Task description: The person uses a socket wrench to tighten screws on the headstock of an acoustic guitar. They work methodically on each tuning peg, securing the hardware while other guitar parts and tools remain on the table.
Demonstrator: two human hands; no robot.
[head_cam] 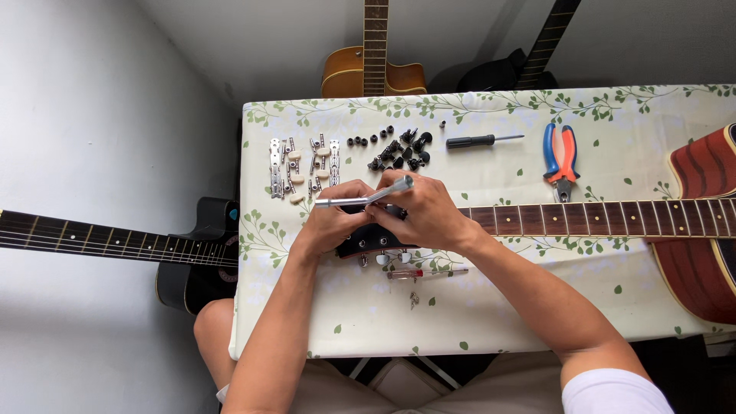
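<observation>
A guitar lies across the table, its neck [598, 218] running right and its dark headstock [368, 241] under my hands. My right hand [425, 211] grips a silver socket wrench [368, 198] whose handle points left over the headstock. My left hand [333, 222] rests on the headstock's left end and touches the wrench handle. Silver tuner pegs [391, 258] stick out below the headstock. The upper part of the headstock is hidden by my fingers.
Silver tuning machines [299, 169] and black tuner parts [399, 149] lie at the back left of the floral tablecloth [491, 307]. A black screwdriver [479, 140], orange-blue pliers [561, 157] and a clear-handled screwdriver [425, 273] lie nearby. Other guitars lean left [115, 245] and behind [374, 69].
</observation>
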